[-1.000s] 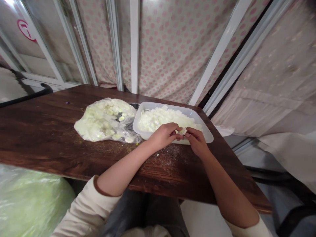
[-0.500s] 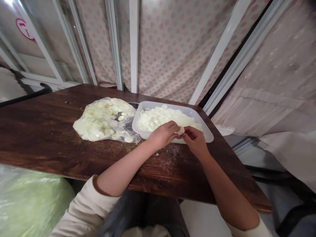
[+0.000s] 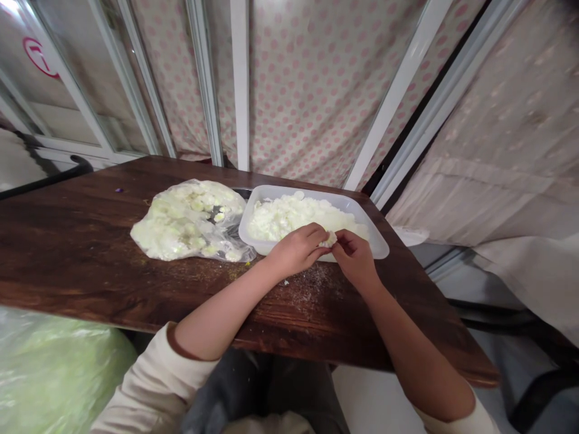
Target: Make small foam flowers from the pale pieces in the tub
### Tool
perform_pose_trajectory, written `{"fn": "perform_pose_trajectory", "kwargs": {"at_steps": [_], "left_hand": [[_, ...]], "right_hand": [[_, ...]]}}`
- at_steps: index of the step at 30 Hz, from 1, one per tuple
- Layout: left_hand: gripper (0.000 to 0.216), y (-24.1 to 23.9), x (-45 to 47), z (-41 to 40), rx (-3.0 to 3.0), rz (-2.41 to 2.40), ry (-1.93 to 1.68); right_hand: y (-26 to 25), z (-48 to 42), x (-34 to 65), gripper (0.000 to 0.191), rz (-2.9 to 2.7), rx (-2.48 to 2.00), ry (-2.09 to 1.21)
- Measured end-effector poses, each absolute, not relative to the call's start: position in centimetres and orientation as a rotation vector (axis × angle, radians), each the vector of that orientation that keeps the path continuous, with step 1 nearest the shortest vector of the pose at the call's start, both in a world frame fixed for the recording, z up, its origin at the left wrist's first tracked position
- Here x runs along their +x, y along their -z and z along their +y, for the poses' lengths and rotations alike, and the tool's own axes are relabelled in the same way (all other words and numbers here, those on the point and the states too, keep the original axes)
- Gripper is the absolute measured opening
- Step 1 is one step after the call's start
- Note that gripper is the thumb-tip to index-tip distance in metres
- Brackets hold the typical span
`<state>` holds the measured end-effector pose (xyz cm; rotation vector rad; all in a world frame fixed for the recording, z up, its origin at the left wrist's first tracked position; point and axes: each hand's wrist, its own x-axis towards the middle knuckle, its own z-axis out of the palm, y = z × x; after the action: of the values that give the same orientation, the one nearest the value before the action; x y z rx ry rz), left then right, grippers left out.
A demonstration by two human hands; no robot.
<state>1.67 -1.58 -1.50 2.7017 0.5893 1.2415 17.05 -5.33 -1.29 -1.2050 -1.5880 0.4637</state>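
from the remote head view, i read the left hand (image 3: pixel 296 248) as pinching a small white piece (image 3: pixel 329 240) between thumb and fingers. the right hand (image 3: pixel 356 258) meets the piece at its right edge, thumb and forefinger drawn close; i cannot tell whether they grip it or only touch it. the piece sits over the near side of the white tub (image 3: pixel 381 246), a position i judge suited to catching loose fragments. the tub, holding a heap of pale pieces (image 3: pixel 294 212), lies directly ahead, presumably for short reach. the clear bag (image 3: pixel 174 226) lies on the table (image 3: pixel 176 301) beside the tub's left end; i cannot confirm contact. limits of view: the hands cover part of the tub's near wall and the fingertip undersides are hidden. the frame cuts off the large bag (image 3: pixel 54 371) at lower left; its contents are too blurred to identify.
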Motion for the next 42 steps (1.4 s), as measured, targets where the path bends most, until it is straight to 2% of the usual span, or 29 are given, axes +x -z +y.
{"fn": "perform_pose_trajectory", "kwargs": {"at_steps": [10, 19, 26, 35, 42], "left_hand": [[0.016, 0.97, 1.60, -1.69, 2.442, 0.689, -1.120], [0.019, 0.81, 1.76, -1.88, 2.275, 0.725, -1.143], [0.041, 0.92, 2.05, -2.28, 2.289, 0.741, -1.182], [0.033, 0.99, 2.17, -2.15, 2.286, 0.853, -1.140], [0.032, 0.81, 2.10, -2.02, 2.194, 0.820, -1.118]], "right_hand": [[1.11, -5.08, 17.77, 0.010, -1.747, -1.140, -0.517], [1.64, -4.90, 17.85, 0.006, -1.787, -1.145, -0.464], [1.58, -5.03, 17.28, 0.006, -1.820, -1.205, -0.242], [1.66, -4.97, 17.32, 0.006, -1.884, -1.209, -0.189], [1.51, -4.82, 17.60, 0.006, -1.908, -1.204, -0.306]]}}
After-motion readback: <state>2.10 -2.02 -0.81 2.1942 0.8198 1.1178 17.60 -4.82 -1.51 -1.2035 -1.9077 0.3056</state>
